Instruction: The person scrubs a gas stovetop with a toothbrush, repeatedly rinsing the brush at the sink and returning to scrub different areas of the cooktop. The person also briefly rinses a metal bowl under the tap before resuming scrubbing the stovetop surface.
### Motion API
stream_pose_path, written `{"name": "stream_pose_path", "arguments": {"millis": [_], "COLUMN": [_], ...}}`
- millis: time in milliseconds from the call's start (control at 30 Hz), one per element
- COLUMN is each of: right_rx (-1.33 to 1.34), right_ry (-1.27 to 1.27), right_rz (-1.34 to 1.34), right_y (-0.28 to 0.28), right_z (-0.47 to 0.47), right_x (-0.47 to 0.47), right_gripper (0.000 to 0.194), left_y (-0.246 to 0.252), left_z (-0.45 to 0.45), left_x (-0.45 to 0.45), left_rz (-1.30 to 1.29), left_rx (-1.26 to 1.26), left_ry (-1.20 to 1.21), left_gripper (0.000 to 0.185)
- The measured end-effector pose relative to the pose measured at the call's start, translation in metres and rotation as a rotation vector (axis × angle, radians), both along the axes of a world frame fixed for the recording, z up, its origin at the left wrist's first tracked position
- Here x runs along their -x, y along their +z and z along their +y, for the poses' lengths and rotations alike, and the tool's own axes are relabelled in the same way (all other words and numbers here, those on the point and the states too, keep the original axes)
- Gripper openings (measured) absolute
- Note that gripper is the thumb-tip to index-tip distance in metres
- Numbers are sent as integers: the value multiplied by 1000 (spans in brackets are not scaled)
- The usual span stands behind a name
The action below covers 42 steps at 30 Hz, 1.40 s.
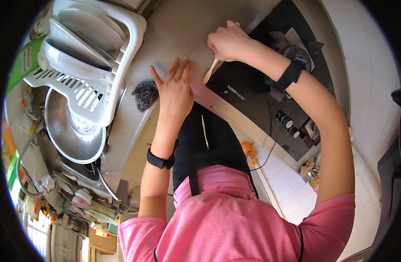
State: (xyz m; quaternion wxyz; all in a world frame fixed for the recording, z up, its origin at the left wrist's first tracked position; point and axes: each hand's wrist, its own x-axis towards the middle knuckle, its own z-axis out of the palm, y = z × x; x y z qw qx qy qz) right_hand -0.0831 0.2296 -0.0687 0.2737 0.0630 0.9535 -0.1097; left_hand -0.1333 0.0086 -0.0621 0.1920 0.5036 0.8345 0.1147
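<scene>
My right hand [231, 42] is closed around a slim pale wooden tool [211, 72], over the near left corner of a black gas stove [233, 77]. The tool's flat, widened end points toward me; most of its length is hidden by the fist, so its kind is unclear. My left hand [176, 86] is spread palm down on the metal countertop [177, 29], holding nothing. Close beside its thumb side lies a dark steel wool scourer [145, 95].
At left, a white plastic dish rack [135, 42] holds plates and bowls [77, 60], above a round metal basin [79, 144] at the sink. A burner [297, 55] and control knobs [287, 122] are under and beside my right forearm. An orange bottle [249, 152] stands below the counter.
</scene>
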Motion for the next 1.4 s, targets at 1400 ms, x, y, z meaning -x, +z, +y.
{"name": "stream_pose_path", "arguments": {"millis": [1400], "right_rx": [158], "right_ry": [-862], "right_rz": [277], "right_y": [5], "right_z": [286], "right_x": [-293], "right_gripper": [20], "left_y": [19], "left_z": [29], "left_x": [-13], "left_rz": [210], "left_rx": [293], "left_ry": [-116], "left_gripper": [64]}}
